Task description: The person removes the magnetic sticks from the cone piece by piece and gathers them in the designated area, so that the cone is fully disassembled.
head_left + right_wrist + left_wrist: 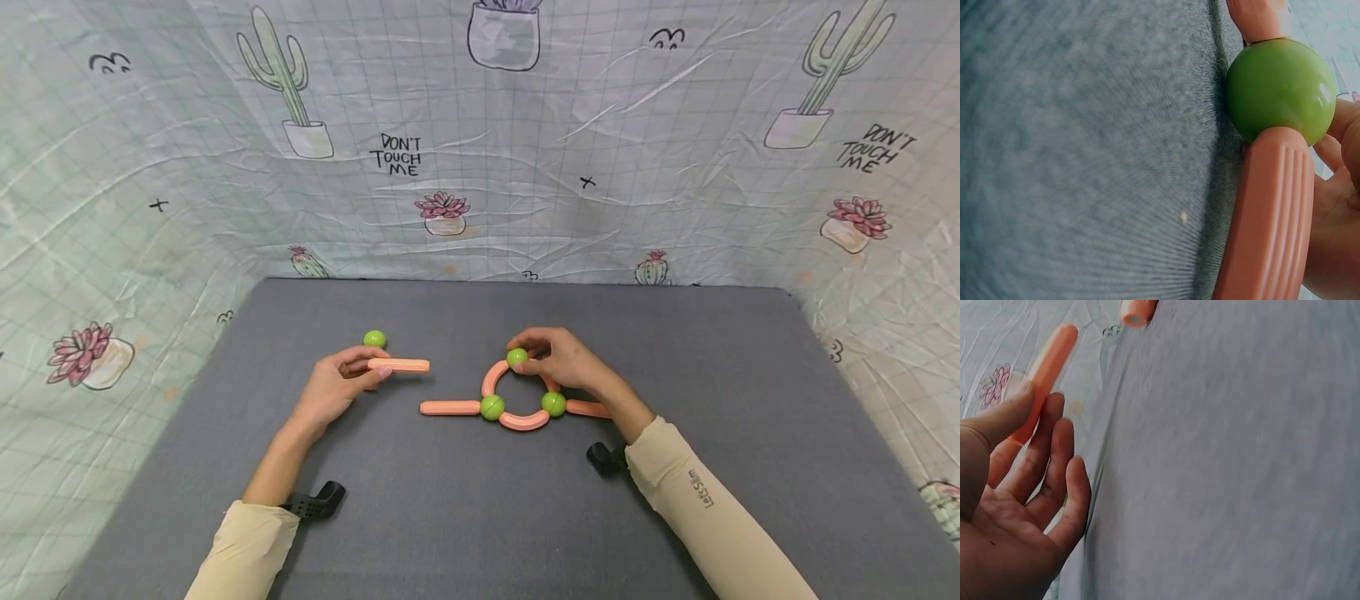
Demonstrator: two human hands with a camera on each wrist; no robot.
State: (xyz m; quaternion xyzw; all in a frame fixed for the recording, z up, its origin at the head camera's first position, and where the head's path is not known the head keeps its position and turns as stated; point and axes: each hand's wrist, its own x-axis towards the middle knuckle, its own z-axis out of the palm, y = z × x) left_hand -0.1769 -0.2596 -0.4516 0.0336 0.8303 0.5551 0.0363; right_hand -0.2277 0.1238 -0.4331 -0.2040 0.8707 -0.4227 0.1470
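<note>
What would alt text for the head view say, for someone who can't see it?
The left hand holds an orange rod; the right hand pinches the top green ball of a ring on a gray table. Another ball lies beyond the left hand.

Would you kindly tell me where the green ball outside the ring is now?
In the head view, that green ball is left of the ring, just beyond the left hand, toward the table's far edge.

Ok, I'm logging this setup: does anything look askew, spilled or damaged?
Nothing looks spilled or damaged. One green ball lies apart, left of the orange-and-green ring in the head view; it seems merely unattached, not odd.
</note>
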